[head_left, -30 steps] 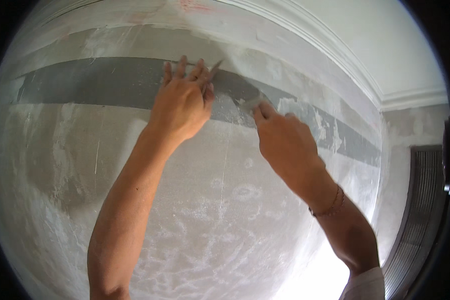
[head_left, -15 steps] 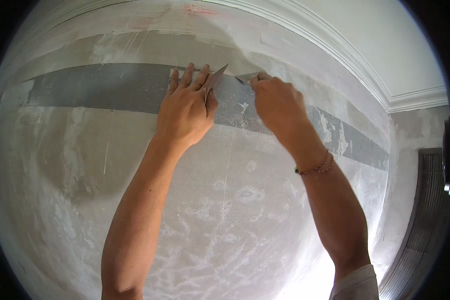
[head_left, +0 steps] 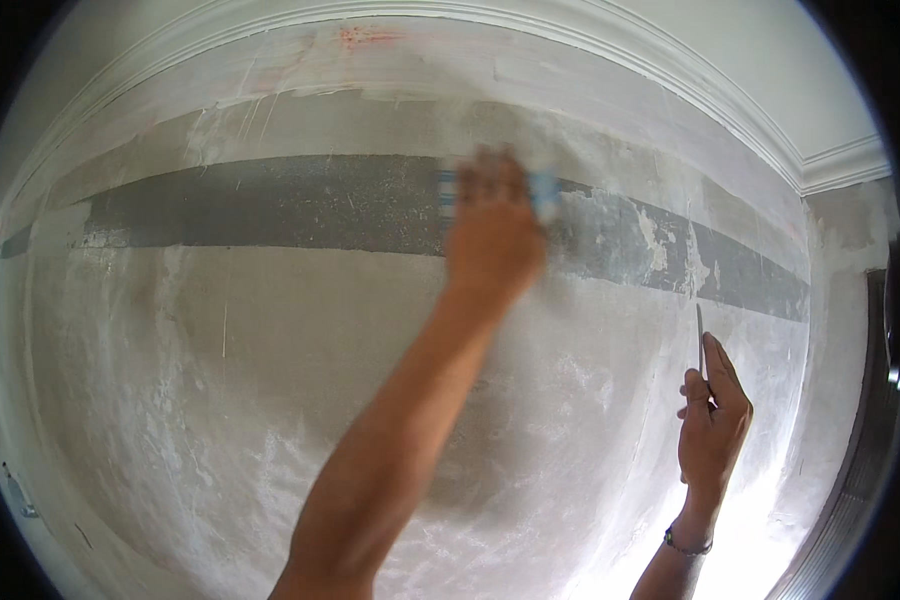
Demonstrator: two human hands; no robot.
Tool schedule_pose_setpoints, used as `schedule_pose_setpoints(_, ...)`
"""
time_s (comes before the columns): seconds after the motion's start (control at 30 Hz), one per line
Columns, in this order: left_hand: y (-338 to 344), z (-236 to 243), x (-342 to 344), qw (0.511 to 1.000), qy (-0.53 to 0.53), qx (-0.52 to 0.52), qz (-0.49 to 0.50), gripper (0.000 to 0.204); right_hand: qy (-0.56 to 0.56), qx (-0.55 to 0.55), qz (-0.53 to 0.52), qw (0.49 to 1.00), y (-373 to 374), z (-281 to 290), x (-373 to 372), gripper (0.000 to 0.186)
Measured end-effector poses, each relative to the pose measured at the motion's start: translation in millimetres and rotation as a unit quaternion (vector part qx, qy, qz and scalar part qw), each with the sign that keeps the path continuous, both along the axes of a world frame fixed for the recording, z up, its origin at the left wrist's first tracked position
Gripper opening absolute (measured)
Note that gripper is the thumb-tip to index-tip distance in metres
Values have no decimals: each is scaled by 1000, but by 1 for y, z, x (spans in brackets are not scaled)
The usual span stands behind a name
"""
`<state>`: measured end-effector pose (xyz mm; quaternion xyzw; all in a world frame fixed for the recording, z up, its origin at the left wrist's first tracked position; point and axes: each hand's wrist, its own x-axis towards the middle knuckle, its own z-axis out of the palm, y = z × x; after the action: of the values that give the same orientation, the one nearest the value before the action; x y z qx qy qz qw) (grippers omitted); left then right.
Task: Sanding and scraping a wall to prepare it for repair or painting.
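Fingers spread and smeared by motion, my left hand (head_left: 495,235) presses a blue-and-white backed sheet of sandpaper (head_left: 548,193) to the wall. The sheet shows on both sides of the fingers, on the dark grey band (head_left: 270,200) that crosses the wall. Lower and to the right, my right hand (head_left: 715,415) is closed on a putty knife (head_left: 700,330). Its thin blade is seen edge-on and points upward, just below the band; the handle is hidden in the hand.
The plastered wall (head_left: 300,340) fills most of the view, with pale patches and chipped spots on the band's right part. White moulding (head_left: 670,70) runs along the ceiling. At the right is a corner with a dark ribbed panel (head_left: 860,450).
My left hand has moved right along the grey band with the sandpaper. My right hand has dropped down and right, away from the band, still holding the putty knife.
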<state>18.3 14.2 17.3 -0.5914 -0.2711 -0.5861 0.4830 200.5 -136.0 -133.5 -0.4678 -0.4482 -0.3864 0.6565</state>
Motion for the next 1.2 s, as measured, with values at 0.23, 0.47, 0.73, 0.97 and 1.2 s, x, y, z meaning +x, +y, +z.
schedule_pose_setpoints(0.23,-2,-1,-29,993,92,-39,-70,56,117,149,386,903,29,17,0,38)
schedule_pose_setpoints(0.47,22,-10,-181,987,-142,-40,60,53,121,102,551,819,37,49,16,39)
schedule_pose_setpoints(0.73,-10,-22,-29,996,77,28,-40,55,60,59,604,792,67,97,1,30)
schedule_pose_setpoints(0.97,16,-14,-178,994,-77,-63,-39,54,34,81,646,758,86,102,-8,34)
schedule_pose_setpoints(1.2,-5,-26,-40,999,28,-14,34,61,-51,64,662,745,95,95,-4,37)
